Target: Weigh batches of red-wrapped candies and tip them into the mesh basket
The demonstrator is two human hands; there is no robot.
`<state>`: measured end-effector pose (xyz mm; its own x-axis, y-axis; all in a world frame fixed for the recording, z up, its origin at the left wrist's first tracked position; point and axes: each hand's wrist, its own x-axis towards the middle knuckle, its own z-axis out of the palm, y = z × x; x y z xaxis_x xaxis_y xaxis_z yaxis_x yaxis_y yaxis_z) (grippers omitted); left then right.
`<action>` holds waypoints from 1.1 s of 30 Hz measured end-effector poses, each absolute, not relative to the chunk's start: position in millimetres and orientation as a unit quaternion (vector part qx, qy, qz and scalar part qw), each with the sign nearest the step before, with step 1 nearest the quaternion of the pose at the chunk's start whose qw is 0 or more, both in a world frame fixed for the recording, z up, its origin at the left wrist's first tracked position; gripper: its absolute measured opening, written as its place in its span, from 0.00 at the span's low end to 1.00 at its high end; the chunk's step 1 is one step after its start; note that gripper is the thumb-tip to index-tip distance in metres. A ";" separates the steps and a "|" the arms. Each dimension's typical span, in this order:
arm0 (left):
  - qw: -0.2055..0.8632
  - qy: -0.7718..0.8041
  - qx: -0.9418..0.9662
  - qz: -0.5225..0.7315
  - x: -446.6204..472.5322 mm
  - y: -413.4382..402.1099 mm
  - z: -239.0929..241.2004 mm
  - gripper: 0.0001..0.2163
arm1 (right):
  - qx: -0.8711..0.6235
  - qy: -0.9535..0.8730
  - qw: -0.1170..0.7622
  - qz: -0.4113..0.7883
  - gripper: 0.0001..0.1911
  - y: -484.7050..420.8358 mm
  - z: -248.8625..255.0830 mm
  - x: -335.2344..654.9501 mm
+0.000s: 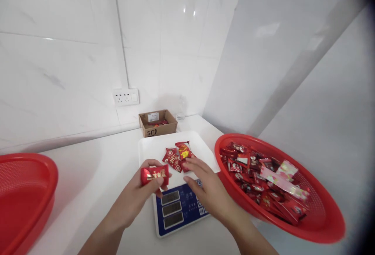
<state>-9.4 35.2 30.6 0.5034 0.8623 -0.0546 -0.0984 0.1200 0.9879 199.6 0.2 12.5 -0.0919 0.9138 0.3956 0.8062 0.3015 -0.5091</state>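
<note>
My left hand point(137, 194) is closed on a small red packet with gold print point(154, 174), held just above the near edge of a white scale tray point(152, 149). Several more red packets point(178, 156) lie in a loose pile on that tray. My right hand point(205, 186) hovers over the tray's right side with fingers stretched out and apart, its fingertips next to the pile. It holds nothing. The scale's blue front panel point(180, 210) with three dark displays shows between my wrists.
A red basket point(322, 223) full of red packets sits at the right. Another red basket point(23, 192) stands at the far left. A small open cardboard box point(158, 124) rests against the tiled wall, below a white socket strip point(126, 97).
</note>
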 end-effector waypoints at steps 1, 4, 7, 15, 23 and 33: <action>0.666 0.321 0.598 0.309 -9.7 32.7 31.6 0.12 | -0.571 -0.737 0.345 0.108 0.17 -13.8 13.4 196.5; 0.654 0.242 0.702 0.144 -7.9 20.5 38.1 0.12 | -0.515 -0.749 0.354 0.220 0.21 -53.4 13.1 188.8; 0.601 0.162 0.781 0.057 -0.7 6.0 47.1 0.13 | -0.477 -0.723 0.351 0.355 0.31 -82.8 7.5 186.9; 0.535 0.120 0.836 0.001 18.2 -23.4 47.9 0.29 | -0.422 -0.602 0.360 0.574 0.39 -111.8 -10.4 196.9; 0.457 0.186 0.867 0.067 24.9 -47.1 18.3 0.41 | -0.436 -0.505 0.408 0.623 0.41 -113.2 -18.5 190.4; 0.385 0.153 0.896 0.158 32.8 -42.9 21.6 0.45 | -0.415 -0.611 0.436 0.514 0.24 -109.2 0.4 195.5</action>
<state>32.8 -42.9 21.6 0.9029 0.3969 0.1652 0.1532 -0.6561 0.7390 195.5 -109.2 0.4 -0.2759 0.9553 0.1065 0.0596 0.1276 -0.9900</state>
